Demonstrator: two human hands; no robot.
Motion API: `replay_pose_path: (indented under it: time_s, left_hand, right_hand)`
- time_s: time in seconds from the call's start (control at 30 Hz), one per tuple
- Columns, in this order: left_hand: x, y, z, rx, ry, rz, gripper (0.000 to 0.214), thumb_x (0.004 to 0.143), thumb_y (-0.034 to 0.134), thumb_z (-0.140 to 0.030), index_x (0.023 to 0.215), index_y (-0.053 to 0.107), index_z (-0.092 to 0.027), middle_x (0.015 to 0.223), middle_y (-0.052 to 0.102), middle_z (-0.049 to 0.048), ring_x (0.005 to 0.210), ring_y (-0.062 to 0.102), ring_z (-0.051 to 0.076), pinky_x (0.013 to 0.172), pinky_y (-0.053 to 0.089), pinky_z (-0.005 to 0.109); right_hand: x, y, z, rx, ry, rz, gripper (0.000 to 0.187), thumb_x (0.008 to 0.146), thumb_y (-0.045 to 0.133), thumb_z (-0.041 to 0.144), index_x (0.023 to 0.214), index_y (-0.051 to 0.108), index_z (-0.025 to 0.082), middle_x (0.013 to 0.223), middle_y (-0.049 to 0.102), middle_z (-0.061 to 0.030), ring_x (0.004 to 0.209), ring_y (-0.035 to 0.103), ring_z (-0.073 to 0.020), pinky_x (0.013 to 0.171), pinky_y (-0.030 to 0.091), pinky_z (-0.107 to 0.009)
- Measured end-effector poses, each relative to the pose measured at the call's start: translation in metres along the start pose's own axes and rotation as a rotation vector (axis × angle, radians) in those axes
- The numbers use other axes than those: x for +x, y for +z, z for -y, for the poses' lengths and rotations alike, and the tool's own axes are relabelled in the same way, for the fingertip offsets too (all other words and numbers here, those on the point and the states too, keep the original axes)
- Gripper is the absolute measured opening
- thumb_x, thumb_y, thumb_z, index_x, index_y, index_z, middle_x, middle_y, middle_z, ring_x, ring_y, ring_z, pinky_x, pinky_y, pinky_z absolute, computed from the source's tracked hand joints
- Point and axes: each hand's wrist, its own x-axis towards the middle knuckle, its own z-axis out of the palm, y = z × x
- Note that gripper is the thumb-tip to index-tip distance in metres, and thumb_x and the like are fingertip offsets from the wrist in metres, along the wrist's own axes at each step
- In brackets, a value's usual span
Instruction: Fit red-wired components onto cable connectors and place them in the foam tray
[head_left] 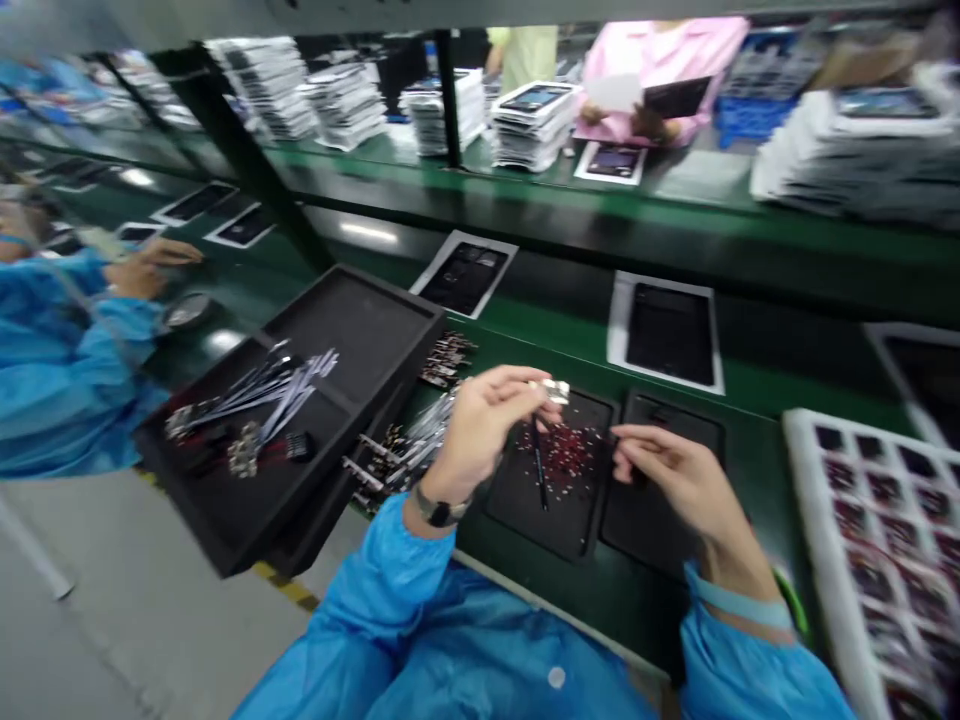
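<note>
Mid-frame, the left hand [480, 420] pinches a silvery part [556, 391], best held steady; can't tell if the right hand [679, 475] grips anything.

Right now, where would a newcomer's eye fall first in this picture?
Probably on the left hand, mid-picture, pinching a small shiny piece near a dark tray scattered with tiny red parts. Next comes the big black tray at left, bearing loose silvery strips. The white compartment tray at the right edge also stands out.
</note>
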Motion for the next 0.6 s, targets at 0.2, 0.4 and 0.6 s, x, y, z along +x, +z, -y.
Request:
replay_pose_path:
  time_s: [0.2, 0.4, 0.6]
  left_hand:
    - [-0.013, -0.020, -0.055, 0.001, 0.453, -0.206, 0.009, 0.087, 0.076, -0.017, 0.095, 0.073, -0.020, 0.099, 0.078, 0.0033, 0.103, 0.074, 0.019, 0.091, 0.059, 0.032]
    - [0.028, -0.026, -0.011, -0.080, 0.223, -0.280, 0.018, 0.076, 0.087, -0.019, 0.089, 0.073, -0.018, 0.086, 0.068, -0.0001, 0.069, 0.062, 0.008, 0.062, 0.052, 0.018]
    - [0.052, -0.008, 0.043, -0.080, -0.074, -0.212, 0.036, 0.073, 0.088, -0.022, 0.107, 0.076, -0.018, 0.088, 0.067, 0.0016, 0.071, 0.067, 0.012, 0.060, 0.054, 0.022]
  right_hand:
    - [0.012, 0.028, -0.017, 0.300, 0.017, -0.004, 0.031, 0.084, 0.082, 0.040, 0.103, 0.078, 0.016, 0.085, 0.074, -0.0062, 0.068, 0.065, -0.0158, 0.071, 0.052, -0.032]
    - [0.020, 0.043, -0.031, 0.299, 0.074, -0.036, 0.024, 0.086, 0.078, 0.037, 0.096, 0.080, 0.016, 0.080, 0.072, -0.0045, 0.060, 0.052, -0.0102, 0.056, 0.039, -0.025]
    - [0.021, 0.042, -0.030, 0.269, 0.109, -0.023, 0.023, 0.087, 0.078, 0.038, 0.094, 0.078, 0.017, 0.088, 0.074, -0.0059, 0.074, 0.061, -0.0150, 0.068, 0.047, -0.027]
